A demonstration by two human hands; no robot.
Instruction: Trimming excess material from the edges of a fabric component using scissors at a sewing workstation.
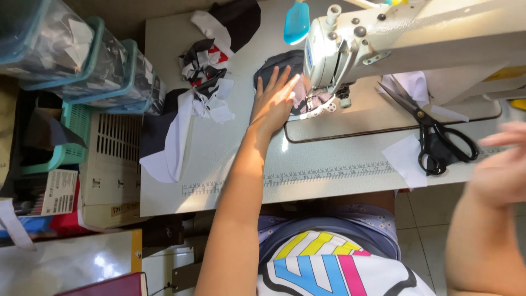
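A pale grey sewing table (329, 164) fills the view, a printed ruler strip running along its near edge. On its far right part stands a cream metal sewing machine (383, 44), smooth and boxy, its head over the needle plate. A heap of black, white and red fabric scraps (203, 71) lies toward the far left corner, with a limp white strip trailing over the left edge. The left arm stretches straight forward from the near edge; the left hand (275, 98) lies flat, fingers spread and open, pressing a dark grey fabric piece (274, 66) just left of the needle. Black-handled scissors (433, 131) rest near the right edge. The right hand (501, 164) hovers off the right edge, blurred; its grip cannot be told.
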